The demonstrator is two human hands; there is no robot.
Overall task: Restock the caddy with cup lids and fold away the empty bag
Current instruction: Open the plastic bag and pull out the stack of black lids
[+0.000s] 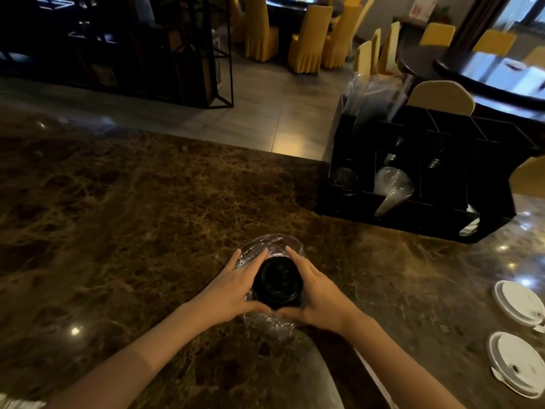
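Note:
A stack of black cup lids (277,283) stands upright on the brown marble counter, partly inside a clear plastic bag (272,324) that is crumpled around it. My left hand (236,286) cups the stack's left side through the plastic. My right hand (320,293) cups the right side, and the two thumbs meet in front of the stack. The black caddy (442,199) stands at the counter's far right, well apart from my hands. Its compartments hold a black lid (343,178), clear lids (393,184) and clear sleeves.
Two stacks of white lids (519,307) (516,363) lie on the counter (118,231) near its right edge. Beyond the counter's far edge are a tiled floor, yellow-covered chairs (306,39), dark round tables and a black metal shelf (165,48).

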